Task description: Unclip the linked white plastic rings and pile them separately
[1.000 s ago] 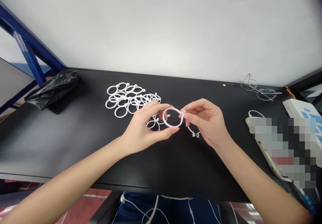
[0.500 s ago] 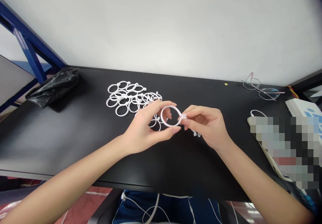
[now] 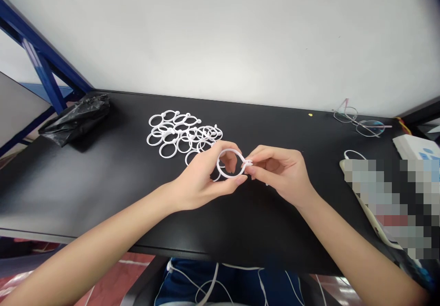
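Observation:
Between my two hands is a white plastic ring (image 3: 217, 164) with a small clasp-like tab on its right side. Curved around the ring, my left hand (image 3: 202, 175) grips its rim with the thumb below and the fingers above and behind. Thumb and index finger of my right hand (image 3: 280, 170) pinch the ring at the tab. Behind my left hand, several more white rings (image 3: 168, 157) lie in an overlapping pile on the black table (image 3: 130, 177); part of the pile is hidden by that hand. A bit of a small white piece (image 3: 267, 184) shows under my right hand.
A crumpled black plastic bag (image 3: 77, 118) lies at the table's left. Eyeglasses (image 3: 369, 128) rest at the back right. Along the right side are a blurred-out flat item with a pale edge (image 3: 360, 205) and a white box (image 3: 414, 147). A white wall (image 3: 223, 40) rises behind.
The held ring has moved slightly left and down, and my left fingers now close more around it. My right hand keeps its pinch on the tab. The view has shifted slightly.

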A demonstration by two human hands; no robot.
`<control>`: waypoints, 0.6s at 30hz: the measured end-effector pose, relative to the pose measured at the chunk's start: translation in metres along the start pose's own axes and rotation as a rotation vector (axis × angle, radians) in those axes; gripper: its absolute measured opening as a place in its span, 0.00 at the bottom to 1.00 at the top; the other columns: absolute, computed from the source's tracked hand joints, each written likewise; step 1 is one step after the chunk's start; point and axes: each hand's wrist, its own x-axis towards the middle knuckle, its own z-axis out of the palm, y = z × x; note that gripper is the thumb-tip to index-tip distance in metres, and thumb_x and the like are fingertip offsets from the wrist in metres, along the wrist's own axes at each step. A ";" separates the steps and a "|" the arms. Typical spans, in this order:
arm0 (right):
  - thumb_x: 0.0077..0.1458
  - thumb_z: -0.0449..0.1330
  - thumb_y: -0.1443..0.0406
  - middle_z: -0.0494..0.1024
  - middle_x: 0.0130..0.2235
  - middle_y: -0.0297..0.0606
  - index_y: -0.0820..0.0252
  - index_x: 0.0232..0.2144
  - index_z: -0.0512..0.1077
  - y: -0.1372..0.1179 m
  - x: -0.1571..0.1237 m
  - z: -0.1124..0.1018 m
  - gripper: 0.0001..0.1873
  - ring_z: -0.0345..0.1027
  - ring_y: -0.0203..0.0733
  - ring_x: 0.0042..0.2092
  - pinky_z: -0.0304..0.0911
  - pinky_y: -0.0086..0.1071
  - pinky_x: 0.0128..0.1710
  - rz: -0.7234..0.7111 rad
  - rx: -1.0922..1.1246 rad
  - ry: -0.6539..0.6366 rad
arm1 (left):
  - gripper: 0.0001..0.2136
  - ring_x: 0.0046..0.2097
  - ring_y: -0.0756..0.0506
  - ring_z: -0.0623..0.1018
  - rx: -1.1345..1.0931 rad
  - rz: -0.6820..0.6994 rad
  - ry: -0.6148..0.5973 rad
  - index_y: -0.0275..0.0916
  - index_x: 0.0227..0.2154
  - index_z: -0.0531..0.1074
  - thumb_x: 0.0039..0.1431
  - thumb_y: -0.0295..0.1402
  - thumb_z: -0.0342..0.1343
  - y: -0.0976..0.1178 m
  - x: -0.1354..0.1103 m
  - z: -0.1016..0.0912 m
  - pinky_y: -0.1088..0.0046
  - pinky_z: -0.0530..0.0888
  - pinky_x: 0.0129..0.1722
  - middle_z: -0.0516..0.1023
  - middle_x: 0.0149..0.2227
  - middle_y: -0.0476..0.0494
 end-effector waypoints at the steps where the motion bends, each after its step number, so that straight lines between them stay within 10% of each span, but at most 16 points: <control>1: 0.53 0.66 0.65 0.80 0.31 0.35 0.55 0.31 0.77 -0.001 0.000 -0.001 0.01 0.72 0.38 0.28 0.69 0.31 0.25 -0.035 -0.086 0.003 | 0.12 0.32 0.50 0.70 0.007 0.004 -0.002 0.40 0.45 0.62 0.62 0.34 0.56 0.000 0.000 0.000 0.73 0.69 0.32 0.68 0.31 0.50; 8: 0.62 0.56 0.61 0.71 0.20 0.28 0.53 0.31 0.67 0.004 -0.008 -0.004 0.07 0.63 0.34 0.20 0.60 0.28 0.22 -0.329 -0.674 -0.053 | 0.10 0.29 0.51 0.67 0.009 0.038 -0.013 0.40 0.44 0.62 0.63 0.37 0.53 0.002 -0.001 -0.001 0.73 0.66 0.30 0.65 0.28 0.52; 18: 0.65 0.50 0.69 0.72 0.24 0.27 0.53 0.36 0.62 0.004 -0.010 0.002 0.06 0.61 0.32 0.20 0.53 0.28 0.21 -0.439 -0.678 -0.090 | 0.10 0.28 0.51 0.65 -0.025 0.075 -0.036 0.39 0.45 0.62 0.64 0.37 0.53 0.000 -0.002 0.000 0.74 0.65 0.29 0.64 0.26 0.53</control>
